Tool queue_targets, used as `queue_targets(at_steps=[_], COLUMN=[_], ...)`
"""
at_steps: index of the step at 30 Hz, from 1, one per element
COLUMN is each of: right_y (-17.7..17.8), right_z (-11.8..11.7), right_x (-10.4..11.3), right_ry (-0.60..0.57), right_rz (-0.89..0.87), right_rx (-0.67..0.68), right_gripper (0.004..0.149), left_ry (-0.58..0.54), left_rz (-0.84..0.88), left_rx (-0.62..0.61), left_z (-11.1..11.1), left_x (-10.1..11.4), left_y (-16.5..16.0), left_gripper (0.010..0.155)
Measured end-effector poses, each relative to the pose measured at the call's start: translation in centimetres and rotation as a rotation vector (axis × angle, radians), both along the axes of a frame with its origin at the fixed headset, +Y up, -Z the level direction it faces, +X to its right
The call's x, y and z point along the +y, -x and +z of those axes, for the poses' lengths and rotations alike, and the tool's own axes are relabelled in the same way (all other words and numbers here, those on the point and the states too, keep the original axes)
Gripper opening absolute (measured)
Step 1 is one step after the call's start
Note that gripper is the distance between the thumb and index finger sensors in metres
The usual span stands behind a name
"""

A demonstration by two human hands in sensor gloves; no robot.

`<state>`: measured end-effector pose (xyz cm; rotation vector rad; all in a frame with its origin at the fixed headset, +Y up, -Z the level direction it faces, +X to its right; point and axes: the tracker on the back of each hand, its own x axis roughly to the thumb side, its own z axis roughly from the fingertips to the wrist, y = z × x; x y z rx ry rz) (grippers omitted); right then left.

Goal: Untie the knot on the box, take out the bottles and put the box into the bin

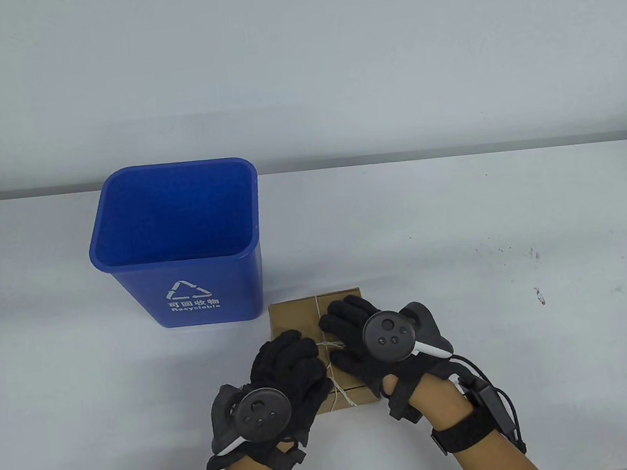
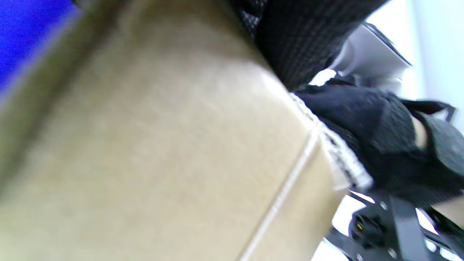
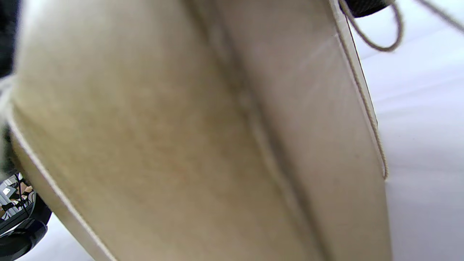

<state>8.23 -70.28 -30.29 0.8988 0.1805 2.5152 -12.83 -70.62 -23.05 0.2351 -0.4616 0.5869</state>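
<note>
- Fingers of the left hand (image 1: pixel 285 369) are curled at the knot of the thin pale string (image 1: pixel 332 348), apparently pinching it; the pinch itself is hidden.
- Right hand (image 1: pixel 367 347) is laid on top of the flat brown cardboard box (image 1: pixel 294 318), fingers loosely spread, likely to steady it.
- Box is placed just beside the blue plastic recycling bin (image 1: pixel 180 243), at its near right corner; a short transfer is expected.
- Bottles are not seen; box is closed and tied.

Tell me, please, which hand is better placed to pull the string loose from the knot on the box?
Probably the left hand: its fingertips are at the knot of the string on the box. The right hand lies flat on the box top and seems to steady it.
</note>
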Motion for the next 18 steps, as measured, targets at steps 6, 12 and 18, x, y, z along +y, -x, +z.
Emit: queue_targets(at_steps=[6,12,18], right_y=[0.0,-0.1,-0.1], right_z=[0.0,0.0,0.1], right_x=[0.0,0.0,-0.1], right_ry=[-0.001,-0.002,-0.002], right_rz=[-0.002,-0.006,-0.009], right_rx=[-0.001,-0.002,-0.003], right_gripper=[0.064,0.064,0.064], left_ry=[-0.005,0.010,0.066], left_rz=[-0.009,-0.050,-0.074], left_rx=[0.105,0.182,0.237], left_z=[-0.4,-0.7,-1.3], left_x=[0.4,0.5,0.0], left_y=[2.3,3.8,5.1], left_gripper=[0.043,0.043,0.043])
